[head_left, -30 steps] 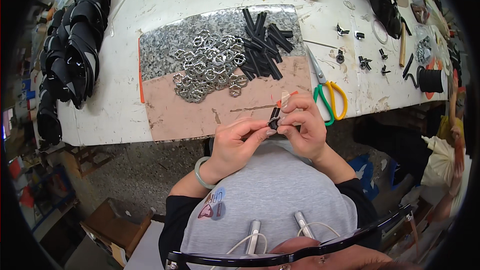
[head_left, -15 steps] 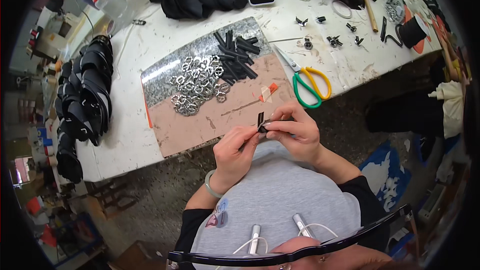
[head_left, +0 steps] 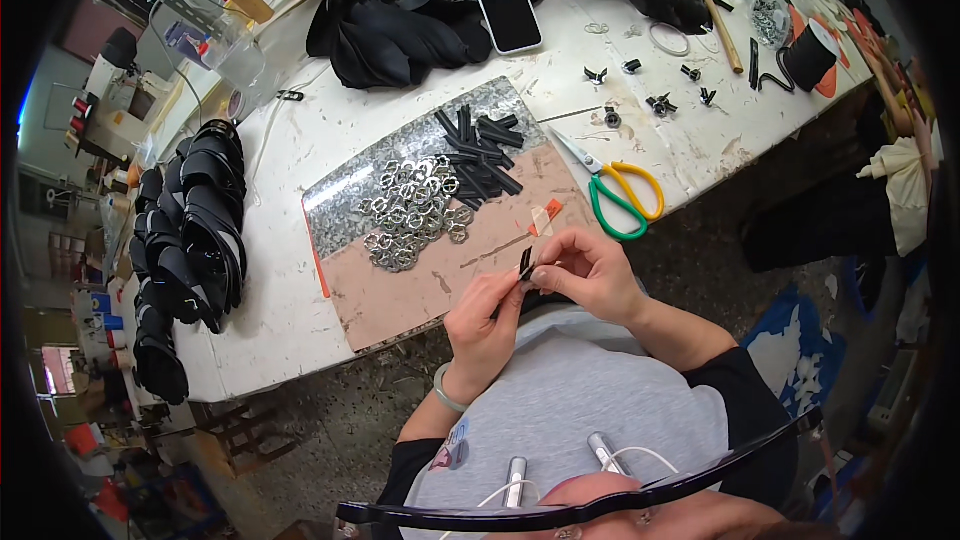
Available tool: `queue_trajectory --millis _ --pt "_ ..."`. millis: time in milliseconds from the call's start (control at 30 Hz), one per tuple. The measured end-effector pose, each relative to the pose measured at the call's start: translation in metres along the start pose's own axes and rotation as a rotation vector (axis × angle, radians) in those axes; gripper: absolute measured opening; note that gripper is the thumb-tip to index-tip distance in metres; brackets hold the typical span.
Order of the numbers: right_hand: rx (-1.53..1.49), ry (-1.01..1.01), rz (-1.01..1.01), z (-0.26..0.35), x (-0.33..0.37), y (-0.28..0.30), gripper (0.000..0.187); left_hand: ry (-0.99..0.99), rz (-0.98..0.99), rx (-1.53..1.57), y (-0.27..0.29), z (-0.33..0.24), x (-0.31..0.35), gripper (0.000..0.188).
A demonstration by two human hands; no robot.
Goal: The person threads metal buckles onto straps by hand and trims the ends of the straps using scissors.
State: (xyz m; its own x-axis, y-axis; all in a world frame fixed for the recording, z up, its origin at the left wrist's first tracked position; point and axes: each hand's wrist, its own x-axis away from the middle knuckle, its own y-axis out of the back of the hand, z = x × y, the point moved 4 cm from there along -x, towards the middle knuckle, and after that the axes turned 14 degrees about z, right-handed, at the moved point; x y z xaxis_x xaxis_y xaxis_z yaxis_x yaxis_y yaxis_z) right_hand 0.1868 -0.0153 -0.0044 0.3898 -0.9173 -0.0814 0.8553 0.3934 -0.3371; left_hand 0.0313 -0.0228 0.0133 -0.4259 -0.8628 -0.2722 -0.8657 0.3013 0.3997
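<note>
Close to the bench's near edge, my left hand (head_left: 482,322) pinches a short black strip (head_left: 526,260) between thumb and fingertips, its ends standing up. My right hand (head_left: 592,278) meets it from the other side, fingers curled and thumb against the strip's lower part. The fingers cover most of that lower part, so whether a metal buckle sits in it cannot be made out. Beyond my hands a heap of silver metal buckles (head_left: 412,212) lies on a board (head_left: 375,305), beside a pile of cut black strips (head_left: 482,155).
Scissors (head_left: 622,202) with green and yellow handles lie right of the board. Several small black-and-metal pieces (head_left: 660,105) are scattered farther right, near a black thread spool (head_left: 810,58). Black fabric bundles (head_left: 190,230) lie at left; a phone (head_left: 508,10) rests at the back.
The whole scene has shifted lower in the picture as the view tilted. My right fingers have curled in more around the strip; my left hand still pinches it.
</note>
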Motion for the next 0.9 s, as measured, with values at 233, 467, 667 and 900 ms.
queue_trajectory --millis 233,467,667,900 --pt "-0.119 -0.052 -0.003 -0.011 -0.009 -0.005 0.017 -0.064 -0.073 -0.112 0.005 0.012 -0.003 0.018" --pt "0.46 0.255 -0.064 -0.005 -0.008 -0.01 0.02 0.01 -0.069 -0.08 0.008 0.022 0.001 0.017" --pt "0.414 0.271 -0.147 -0.008 -0.014 -0.017 0.018 0.11 -0.119 0.098 0.01 0.035 0.007 0.016" --pt "0.354 0.23 -0.001 -0.012 -0.013 -0.013 0.018 0.148 -0.073 0.163 0.012 0.035 0.007 0.015"
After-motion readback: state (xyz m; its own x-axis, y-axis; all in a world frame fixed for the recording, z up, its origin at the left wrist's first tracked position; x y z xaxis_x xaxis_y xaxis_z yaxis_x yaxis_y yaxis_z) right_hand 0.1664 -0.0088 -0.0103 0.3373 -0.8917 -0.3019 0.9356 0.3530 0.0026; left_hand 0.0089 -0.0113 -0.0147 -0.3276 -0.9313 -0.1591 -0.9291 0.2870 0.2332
